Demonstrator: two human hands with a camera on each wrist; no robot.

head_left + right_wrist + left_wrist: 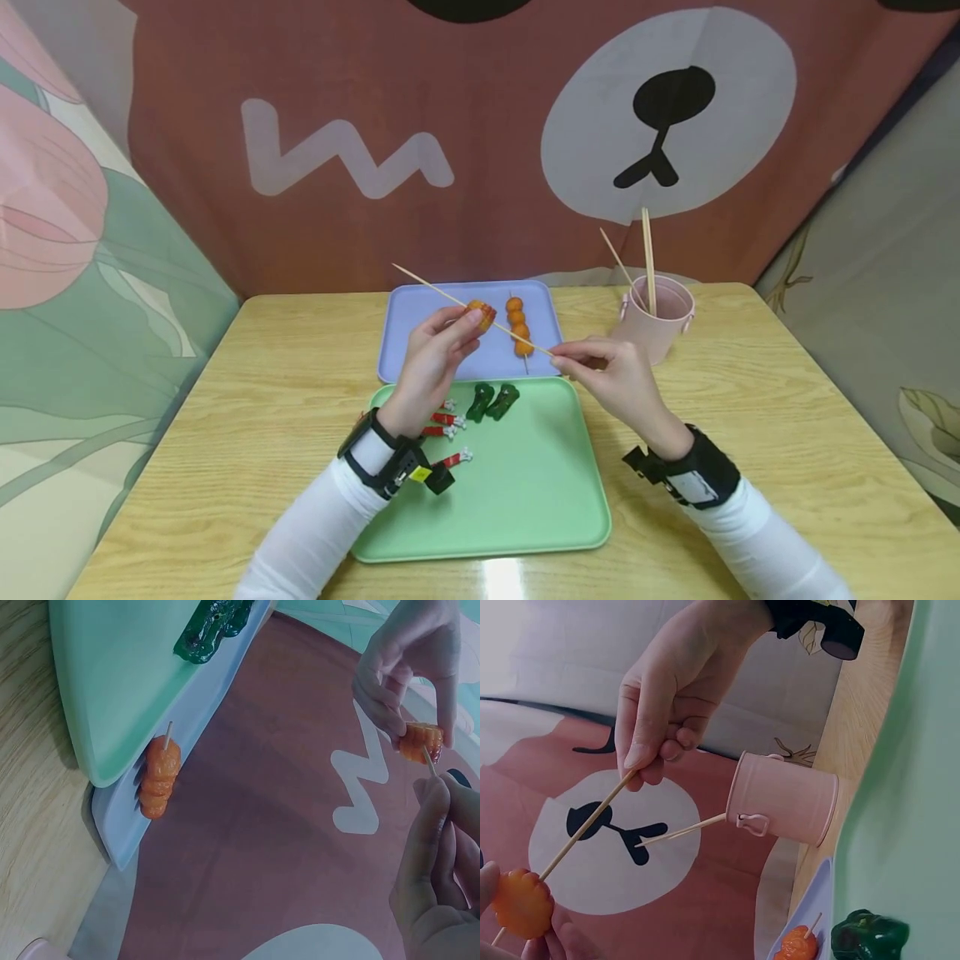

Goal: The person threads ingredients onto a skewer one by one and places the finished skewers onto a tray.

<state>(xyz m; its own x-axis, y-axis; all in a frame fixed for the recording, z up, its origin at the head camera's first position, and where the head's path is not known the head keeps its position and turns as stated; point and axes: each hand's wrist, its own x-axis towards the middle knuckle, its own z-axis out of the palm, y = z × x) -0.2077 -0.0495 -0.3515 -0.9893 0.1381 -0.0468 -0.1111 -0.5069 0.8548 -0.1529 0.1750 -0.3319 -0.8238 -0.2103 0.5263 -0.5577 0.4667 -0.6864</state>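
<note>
Between the thumb and fingers of my left hand point(429, 367) is a small orange corn piece point(483, 316) with a ridged, scalloped edge point(523, 904). A long wooden skewer point(426, 284) runs through it, its pointed end showing beyond the left hand. My right hand point(611, 379) pinches the other end of this skewer. Both hands are raised over the trays. Behind them, a finished-looking skewer of orange balls point(517, 326) lies on the lavender tray point(397, 342). Two dark green pepper-like pieces point(492, 402) lie on the light green tray point(525, 500).
Several small red-and-white pieces point(448, 420) lie on the green tray's left side, partly hidden by the left wrist. A pink bucket point(654, 340) holding wooden sticks point(649, 258) stands at the back right. A brown patterned cloth point(337, 233) hangs behind the wooden table point(300, 350).
</note>
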